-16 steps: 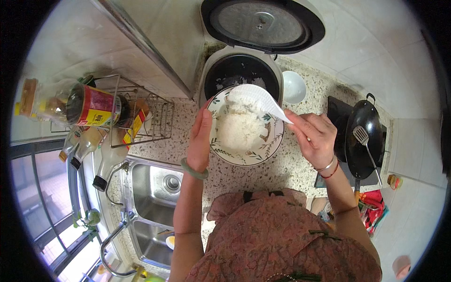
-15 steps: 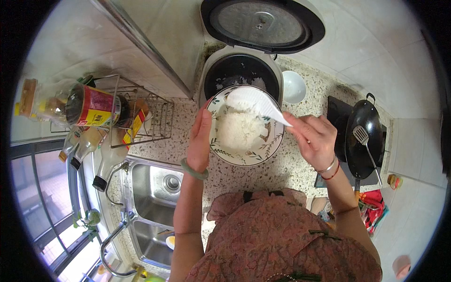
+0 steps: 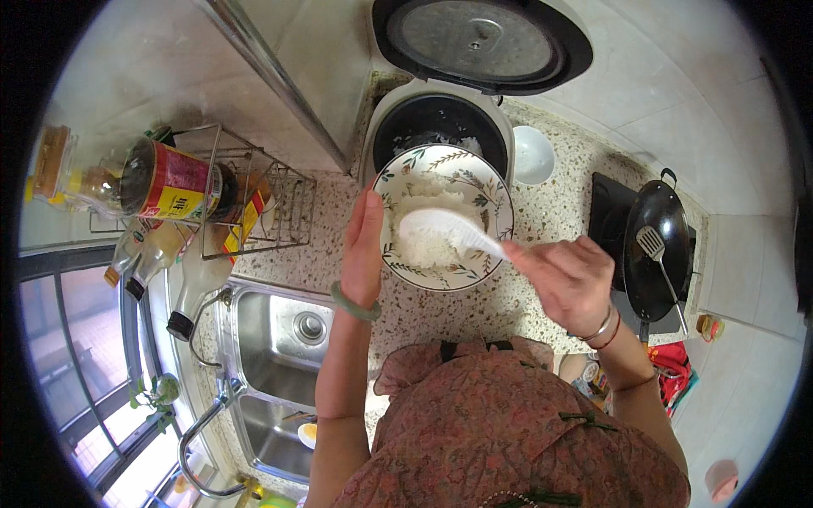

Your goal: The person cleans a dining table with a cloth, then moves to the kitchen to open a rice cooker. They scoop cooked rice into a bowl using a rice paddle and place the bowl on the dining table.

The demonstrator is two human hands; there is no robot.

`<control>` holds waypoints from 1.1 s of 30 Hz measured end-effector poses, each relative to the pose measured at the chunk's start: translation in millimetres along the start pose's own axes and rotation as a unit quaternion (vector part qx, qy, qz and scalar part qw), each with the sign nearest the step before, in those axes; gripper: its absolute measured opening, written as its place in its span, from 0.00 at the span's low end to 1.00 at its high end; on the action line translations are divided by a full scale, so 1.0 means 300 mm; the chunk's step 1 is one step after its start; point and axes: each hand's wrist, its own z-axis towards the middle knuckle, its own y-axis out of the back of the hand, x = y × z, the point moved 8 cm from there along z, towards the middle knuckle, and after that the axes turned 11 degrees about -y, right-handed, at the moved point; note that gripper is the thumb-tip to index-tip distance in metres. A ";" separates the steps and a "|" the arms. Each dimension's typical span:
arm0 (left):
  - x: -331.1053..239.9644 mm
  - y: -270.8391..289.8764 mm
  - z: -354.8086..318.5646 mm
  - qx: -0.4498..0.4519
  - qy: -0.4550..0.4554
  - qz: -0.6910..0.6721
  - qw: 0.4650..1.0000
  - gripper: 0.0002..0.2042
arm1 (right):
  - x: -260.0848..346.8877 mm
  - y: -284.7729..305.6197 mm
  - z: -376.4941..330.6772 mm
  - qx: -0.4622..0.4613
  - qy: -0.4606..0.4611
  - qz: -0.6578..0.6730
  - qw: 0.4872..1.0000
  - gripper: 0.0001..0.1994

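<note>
My left hand [image 3: 362, 250] grips the left rim of a white bowl [image 3: 446, 160] patterned with leaves, its thumb lying along the edge. White cooked rice [image 3: 423, 247] is heaped in the bowl. A white rice paddle [image 3: 440, 224] is held by its handle in my right hand [image 3: 563, 279], and its blade lies over the rice. Just beyond the bowl stands a rice cooker [image 3: 380, 127] with its lid [image 3: 474, 38] raised. Some rice clings inside its dark pot; the bowl hides the pot's near part.
A small white bowl [image 3: 533, 157] sits right of the cooker. Farther right, a black wok [image 3: 656, 271] with a slotted spatula [image 3: 652, 244] rests on the stove. At left are a wire rack [image 3: 292, 216] with jars and bottles, and a double steel sink [image 3: 271, 339] with a faucet [image 3: 188, 449].
The paddle has moved from the bowl's far edge down over the rice, toward me. My right hand has shifted nearer with it, while the bowl has stayed almost in place.
</note>
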 end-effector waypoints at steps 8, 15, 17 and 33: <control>0.025 0.030 -0.019 -0.018 0.023 0.038 0.999 0.24 | -0.068 -0.001 0.049 0.010 -0.092 0.096 0.991 0.19; 0.064 -0.010 -0.068 0.087 0.111 0.016 0.990 0.24 | -0.147 -0.016 0.250 0.064 -0.187 -0.121 0.973 0.10; 0.070 -0.033 -0.085 0.128 0.098 0.044 0.986 0.24 | -0.155 -0.097 0.313 0.138 -0.165 -0.201 0.956 0.08; 0.088 -0.059 -0.102 0.208 0.104 0.122 0.965 0.30 | -0.149 -0.517 0.467 0.405 -0.090 -0.332 0.847 0.11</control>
